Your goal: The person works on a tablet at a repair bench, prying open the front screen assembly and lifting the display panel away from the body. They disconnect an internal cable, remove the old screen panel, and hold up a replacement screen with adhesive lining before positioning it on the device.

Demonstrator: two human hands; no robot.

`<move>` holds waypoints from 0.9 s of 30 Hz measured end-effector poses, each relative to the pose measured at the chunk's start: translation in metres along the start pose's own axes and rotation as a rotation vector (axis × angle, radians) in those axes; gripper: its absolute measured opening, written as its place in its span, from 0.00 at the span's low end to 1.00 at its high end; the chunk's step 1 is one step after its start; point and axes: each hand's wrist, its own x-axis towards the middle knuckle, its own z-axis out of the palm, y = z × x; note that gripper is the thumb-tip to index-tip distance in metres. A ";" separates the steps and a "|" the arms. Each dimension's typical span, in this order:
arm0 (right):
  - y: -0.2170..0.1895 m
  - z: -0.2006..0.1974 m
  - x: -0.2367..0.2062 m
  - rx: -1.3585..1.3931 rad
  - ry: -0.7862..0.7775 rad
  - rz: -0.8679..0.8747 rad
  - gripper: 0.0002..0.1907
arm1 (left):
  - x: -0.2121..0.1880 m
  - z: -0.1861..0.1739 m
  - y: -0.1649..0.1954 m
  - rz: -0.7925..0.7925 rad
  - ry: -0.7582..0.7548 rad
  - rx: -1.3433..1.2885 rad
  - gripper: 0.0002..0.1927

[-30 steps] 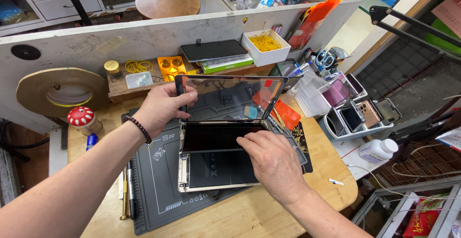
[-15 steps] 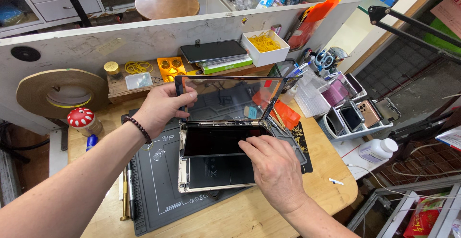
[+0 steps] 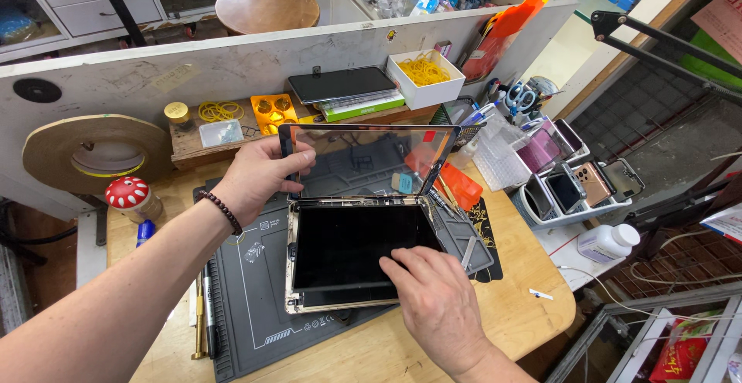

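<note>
A tablet body with a dark inner panel lies on a grey work mat. Its glass front panel stands lifted upright along the far edge, hinged open like a lid. My left hand grips the left edge of that glass panel and holds it up. My right hand rests flat on the tablet's lower right corner, fingers spread, pressing on the dark panel.
A shelf at the back holds a dark phone, a white box of yellow rubber bands and an orange holder. A tray of phones and a white bottle stand at the right. Tools lie left of the mat.
My right hand has slid a little toward the tablet's lower right corner. The glass panel stays raised in my left hand, tilted slightly further back.
</note>
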 end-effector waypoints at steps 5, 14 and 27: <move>0.001 0.006 -0.012 0.029 -0.054 -0.017 0.21 | 0.002 0.001 0.003 0.004 0.001 -0.006 0.12; 0.004 0.031 -0.043 0.091 -0.119 -0.064 0.25 | 0.004 0.002 0.001 0.014 -0.006 -0.008 0.12; 0.011 0.038 -0.052 0.213 -0.285 -0.003 0.28 | 0.009 0.005 -0.003 -0.001 0.006 -0.005 0.13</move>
